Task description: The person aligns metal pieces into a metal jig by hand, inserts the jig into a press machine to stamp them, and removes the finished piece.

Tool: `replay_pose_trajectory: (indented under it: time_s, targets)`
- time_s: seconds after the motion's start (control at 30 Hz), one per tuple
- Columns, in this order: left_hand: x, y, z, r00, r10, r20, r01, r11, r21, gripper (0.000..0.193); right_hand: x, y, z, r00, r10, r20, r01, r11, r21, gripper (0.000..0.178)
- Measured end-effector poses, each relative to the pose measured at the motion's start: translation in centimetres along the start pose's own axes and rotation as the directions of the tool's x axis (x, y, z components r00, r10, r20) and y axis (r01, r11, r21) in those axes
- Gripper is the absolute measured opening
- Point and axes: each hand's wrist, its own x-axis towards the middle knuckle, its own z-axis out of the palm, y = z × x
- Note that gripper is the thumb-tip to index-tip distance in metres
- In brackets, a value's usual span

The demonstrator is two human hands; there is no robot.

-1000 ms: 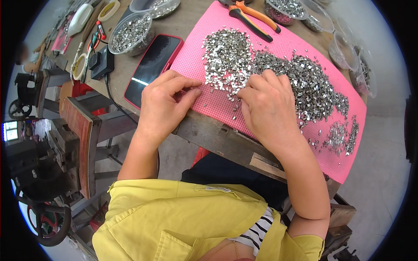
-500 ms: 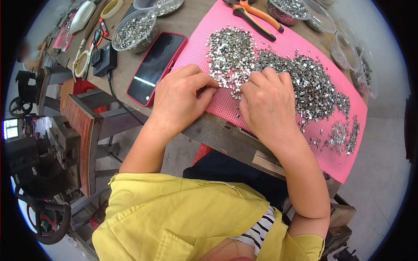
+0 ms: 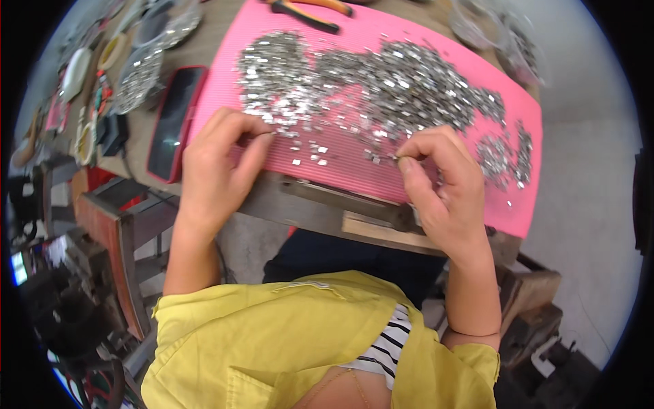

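A pink ribbed mat (image 3: 334,174) carries heaps of small shiny metal pieces, a brighter heap (image 3: 276,68) at the left and a wide darker heap (image 3: 415,85) at the right. My left hand (image 3: 221,150) rests at the mat's left near edge. Its thumb and forefinger are pinched beside the brighter heap, and whatever they hold is too small to make out. Across the mat, my right hand (image 3: 449,184) pinches a tiny metal piece (image 3: 397,158) below the darker heap. Several loose square pieces (image 3: 322,149) lie between the hands.
Left of the mat lies a phone (image 3: 174,126) in a red case, with a tub of metal pieces (image 3: 141,78) behind it. Orange-and-black pliers (image 3: 306,15) lie at the mat's far edge. More clear tubs (image 3: 477,27) stand far right. The wooden bench edge (image 3: 320,218) runs in front.
My hands have moved apart, the left one leftward and the right one away from the middle. Loose pieces now show between them. The whole view has shifted, with the mat sitting farther left.
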Motion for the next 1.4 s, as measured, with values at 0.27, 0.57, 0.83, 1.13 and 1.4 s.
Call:
replay_pose_trajectory:
  time_s: [0.27,0.57,0.83,1.13,1.4]
  targets:
    - [-0.5,5.7,5.0,0.957,0.254,0.142,-0.218,0.949,-0.226,0.016,-9.1,2.1,-5.9,0.983,0.074,-0.171,-0.101,0.983,-0.155,0.019]
    - [-1.4,10.7,10.8,0.871,0.423,0.249,-0.385,0.904,-0.189,0.020,-10.7,3.6,-5.1,0.982,-0.118,-0.147,0.072,0.956,-0.285,0.026]
    - [-1.8,11.6,12.7,0.861,0.451,0.234,-0.441,0.892,-0.097,0.023,-10.8,4.4,-5.2,0.977,-0.199,-0.073,0.168,0.939,-0.301,0.029]
    - [-2.2,12.2,13.6,0.835,0.499,0.232,-0.527,0.847,0.075,0.024,-10.6,4.5,-5.1,0.965,-0.258,-0.037,0.227,0.902,-0.368,0.025]
    - [-1.7,12.1,13.3,0.857,0.448,0.254,-0.453,0.890,-0.041,0.035,-11.2,3.9,-5.3,0.974,-0.213,-0.081,0.168,0.911,-0.376,0.022]
